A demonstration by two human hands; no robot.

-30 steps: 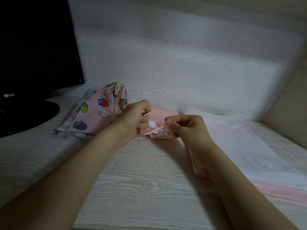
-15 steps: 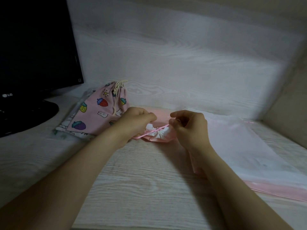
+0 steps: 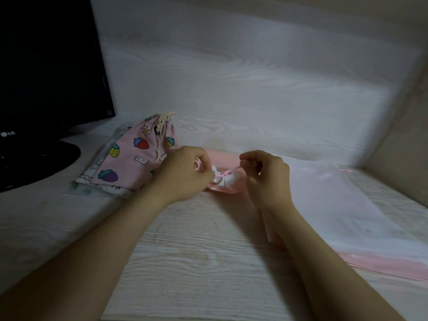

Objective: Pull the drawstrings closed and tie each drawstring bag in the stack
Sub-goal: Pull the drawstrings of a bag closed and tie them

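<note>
A pale pink and white drawstring bag lies between my hands, its mouth gathered tight. A thin pink drawstring crosses over the gathered mouth. My left hand pinches one end of that string, which loops over its fingers. My right hand pinches the other end, just right of the gathered mouth. The rest of the bag spreads flat to the right, partly hidden by my right forearm. A pink strawberry-print bag with a tied cream cord lies to the left on other flat bags.
A black monitor on a round black base stands at the left. The white wood-grain desk meets a white back panel and a beige side wall at the right.
My hands have moved slightly apart and the pink string between them has drawn shorter and tighter over the gathered mouth. The left hand now has a loop of string over its fingers.
</note>
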